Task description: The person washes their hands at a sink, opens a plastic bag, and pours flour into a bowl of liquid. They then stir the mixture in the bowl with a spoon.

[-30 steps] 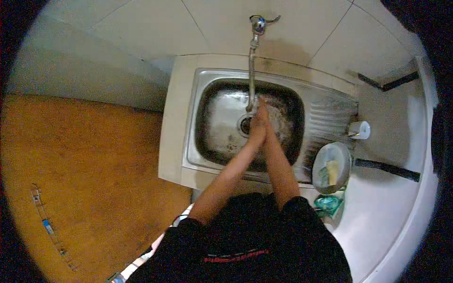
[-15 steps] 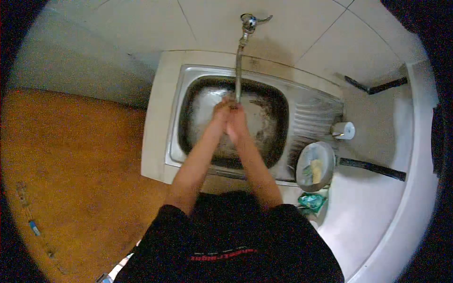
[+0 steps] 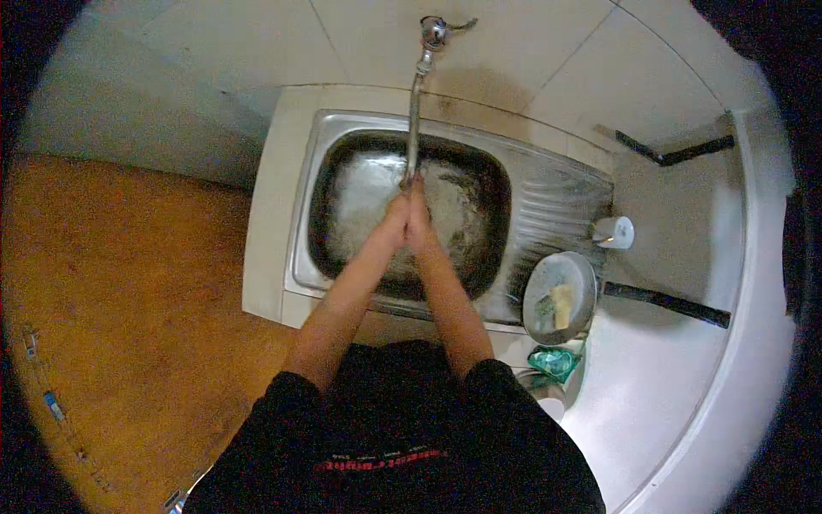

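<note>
My left hand (image 3: 395,216) and my right hand (image 3: 418,214) are pressed together, side by side, above the middle of the sink basin (image 3: 361,224). Both point away from me, with fingers stretched forward under the end of the tap's long spout (image 3: 414,124). No object shows between them, though the palms are hidden and the fingers are slightly smeared. The spout hangs from a metal tap (image 3: 434,34) on the tiled wall. Whether water is running is hard to make out.
Right of the basin is a ribbed drainboard (image 3: 556,201) with a white cup (image 3: 615,232). A round bowl (image 3: 538,295) holds a yellow sponge (image 3: 561,306). Nearer to me lies a green packet (image 3: 555,363). Brown floor (image 3: 137,291) spreads on the left.
The view has shifted slightly, so the sink and bowl sit a little further left and up. My hands stay under the spout; they have moved from crossed over each other to more evenly side by side.
</note>
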A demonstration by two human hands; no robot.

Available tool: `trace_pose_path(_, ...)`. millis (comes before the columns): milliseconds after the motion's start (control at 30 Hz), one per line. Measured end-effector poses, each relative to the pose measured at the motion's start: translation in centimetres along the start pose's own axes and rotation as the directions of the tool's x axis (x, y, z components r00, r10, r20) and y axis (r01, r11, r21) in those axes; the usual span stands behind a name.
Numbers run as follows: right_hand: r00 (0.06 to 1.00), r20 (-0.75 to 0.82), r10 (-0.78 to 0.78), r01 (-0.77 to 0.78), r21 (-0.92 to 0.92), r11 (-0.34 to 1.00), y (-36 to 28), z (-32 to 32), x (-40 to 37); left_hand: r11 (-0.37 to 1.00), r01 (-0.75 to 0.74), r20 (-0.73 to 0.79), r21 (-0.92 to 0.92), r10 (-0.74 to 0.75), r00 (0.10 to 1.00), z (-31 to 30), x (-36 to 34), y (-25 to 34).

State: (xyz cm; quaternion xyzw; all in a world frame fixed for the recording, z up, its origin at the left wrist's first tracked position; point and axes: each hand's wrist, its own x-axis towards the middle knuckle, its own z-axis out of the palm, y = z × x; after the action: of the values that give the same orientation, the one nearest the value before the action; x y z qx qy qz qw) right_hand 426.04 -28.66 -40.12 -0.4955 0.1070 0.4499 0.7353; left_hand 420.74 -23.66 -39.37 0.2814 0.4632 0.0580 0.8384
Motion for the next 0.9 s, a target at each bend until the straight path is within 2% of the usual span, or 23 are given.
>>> trace_pose_path(67, 1.0, -0.019, -0.022, 0.022, 0.016, 1.0, -1.6, 0.2, -0.5, 1.0, 0.017, 0.016, 0.005, -0.017, 1.0, 5.4, -5.5, 1.5)
trace_pose_path(100, 1.0, -0.017, -0.019, 0.02, 0.047, 0.999, -2.3, 0.3, -1.1, 1.0, 0.007, 0.005, 0.015, -0.007, 1.0, 5.4, -3.7, 0.2)
trace_pose_path(133, 1.0, -0.004, -0.012, 0.013, 0.103, 0.995, -3.1, 0.6, -2.6, 0.917, -0.185, -0.112, 0.355, 0.238, 0.965, 4.1, -0.6, -1.9)
trace_pose_path(167, 1.0, 0.017, -0.005, 0.002, 0.179, 0.984, -3.5, 1.1, -4.3, 0.69, -0.287, -0.135, 0.665, 0.488, 0.863, 2.9, 1.0, -2.7)
trace_pose_path(200, 1.0, 0.03, -0.005, -0.001, 0.208, 0.978, -4.0, 1.4, -5.5, 0.641, -0.301, -0.138, 0.706, 0.542, 0.829, 3.3, 0.3, -2.6)
trace_pose_path(233, 0.999, 0.045, -0.01, 0.0, 0.223, 0.975, -3.4, 1.0, -6.0, 0.664, -0.314, -0.128, 0.678, 0.527, 0.84, 3.4, -0.4, -2.4)
trace_pose_path(267, 0.999, 0.034, -0.036, 0.037, -0.025, 0.999, -3.5, -0.5, -4.1, 0.712, -0.31, -0.123, 0.63, 0.485, 0.866, 3.4, -1.1, -2.2)
trace_pose_path(300, 0.999, 0.03, -0.034, 0.035, -0.035, 0.999, -2.9, -1.0, -3.9, 0.771, -0.291, -0.116, 0.566, 0.424, 0.898, 3.3, -1.7, -2.1)
trace_pose_path(400, 0.983, 0.151, 0.104, -0.128, 0.155, 0.98, -0.9, -0.4, -4.7, 0.944, -0.116, -0.035, 0.309, 0.133, 0.99, 1.7, -2.5, 0.1)
trace_pose_path(467, 0.955, 0.244, 0.17, -0.237, 0.28, 0.93, 0.1, 1.0, -5.8, 0.976, -0.016, 0.06, 0.215, 0.004, 0.998, -0.2, -1.2, 1.4)
trace_pose_path(500, 0.956, 0.246, 0.158, -0.227, 0.281, 0.932, -0.7, 2.4, -7.0, 0.99, -0.016, 0.068, 0.141, 0.006, 0.998, -1.0, 0.5, 1.3)
trace_pose_path(567, 0.994, 0.06, 0.095, -0.099, 0.065, 0.993, -5.3, 7.2, -11.5, 0.995, -0.082, 0.122, -0.06, 0.089, 0.989, -4.2, 7.4, -1.0)
trace_pose_path(600, 1.0, -0.013, 0.007, -0.008, -0.008, 1.0, -6.7, 8.8, -12.6, 0.944, -0.03, 0.29, -0.328, 0.131, 0.948, -8.8, 18.7, -5.4)
trace_pose_path(633, 1.0, -0.005, -0.01, 0.01, -0.005, 1.0, -7.5, 8.8, -12.2, 0.976, -0.077, 0.196, -0.205, 0.118, 0.973, -7.0, 13.6, -3.4)
trace_pose_path(700, 0.986, -0.096, 0.137, -0.153, -0.18, 0.972, -8.4, 8.9, -11.1, 0.989, -0.07, 0.14, -0.13, 0.088, 0.986, -2.9, 6.1, -1.0)
trace_pose_path(733, 0.983, -0.099, -0.157, 0.15, -0.076, 0.986, -2.4, 6.5, -5.0, 0.992, -0.059, 0.117, -0.109, 0.072, 0.991, -1.7, 4.1, -0.8)
trace_pose_path(767, 0.984, -0.1, -0.149, 0.142, -0.072, 0.987, -0.9, 5.3, -2.3, 0.995, -0.042, 0.093, -0.093, 0.051, 0.994, -1.0, 2.6, -0.9)
trace_pose_path(833, 0.998, -0.043, -0.042, 0.028, -0.281, 0.959, -1.0, 2.8, 0.4, 0.996, 0.029, 0.07, -0.087, -0.023, 0.997, -0.3, 0.5, -1.8)
trace_pose_path(867, 0.993, -0.035, -0.109, 0.091, -0.332, 0.939, -0.5, 2.5, 0.2, 0.994, 0.07, 0.051, -0.085, -0.065, 0.997, -0.1, -0.5, -2.3)
trace_pose_path(900, 0.994, -0.041, -0.101, 0.081, -0.336, 0.938, -0.8, 1.9, 0.3, 0.99, 0.109, 0.02, -0.085, -0.108, 0.994, 0.2, -1.5, -2.8)
